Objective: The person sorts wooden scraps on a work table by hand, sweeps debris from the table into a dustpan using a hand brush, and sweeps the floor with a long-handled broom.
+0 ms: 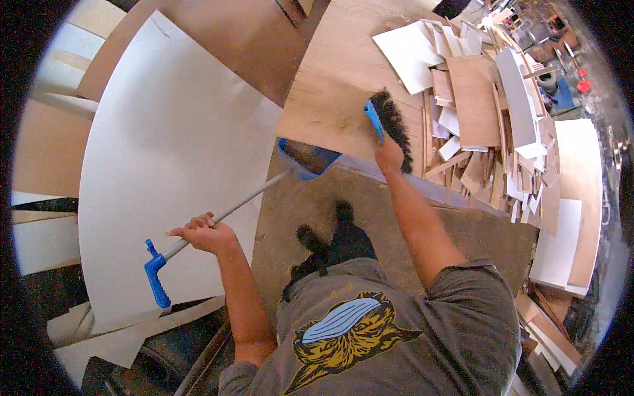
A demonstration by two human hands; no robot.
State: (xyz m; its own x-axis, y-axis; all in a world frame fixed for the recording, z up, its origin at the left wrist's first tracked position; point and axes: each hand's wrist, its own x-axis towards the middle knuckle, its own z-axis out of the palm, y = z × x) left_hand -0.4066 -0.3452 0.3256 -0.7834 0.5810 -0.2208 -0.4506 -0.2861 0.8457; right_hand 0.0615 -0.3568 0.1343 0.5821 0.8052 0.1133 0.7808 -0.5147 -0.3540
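Observation:
My left hand is wrapped around the grey pole of a long-handled dustpan, below the pole's blue hooked grip. The blue pan lies at the near edge of a plywood sheet, and its inside looks brownish. In my right hand is a hand brush with a blue back and dark bristles. It is over the plywood, to the right of the pan, its bristles turned toward the scrap pile. Fine dust marks the wood around the brush.
A heap of wood and white board offcuts covers the right of the plywood. To the left stands a large white panel. My feet are on the brown floor below the sheet's edge. More boards lie at far right.

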